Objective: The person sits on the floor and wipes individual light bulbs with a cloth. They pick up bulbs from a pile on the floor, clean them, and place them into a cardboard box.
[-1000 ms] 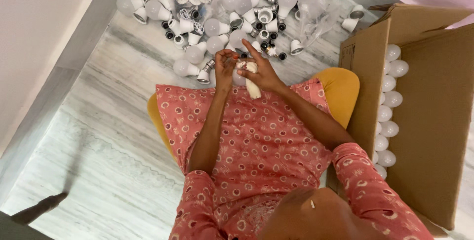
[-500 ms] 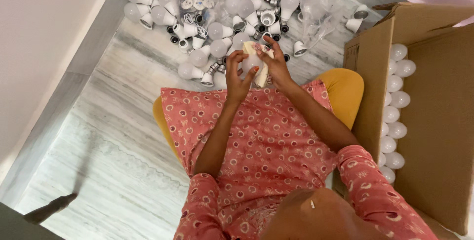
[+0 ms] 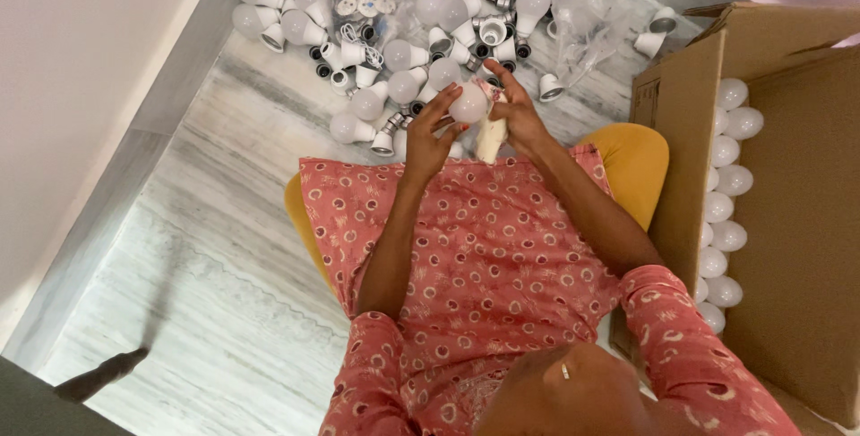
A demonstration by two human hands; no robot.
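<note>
- The left hand is curling its fingers around the round white dome of a bulb, and the right hand is pinching the same bulb from the other side while also gripping a pale cloth that is hanging down from it.
- The bulb is being held in the air above the person's lap, just short of the heap on the floor.
- The dome is looking smooth and slippery; with the cloth bunched in the same grip, it could be slipping out and dropping onto the hard floor.
- The floor is grey-veined marble, polished and unforgiving.
- The heap of bulbs near the wall is mixing frosted domes, white plastic bases and metal caps with crinkled clear plastic bags; a stray elbow could be scattering them.
- The cardboard box at the right is holding a row of white domes along its side.
</note>
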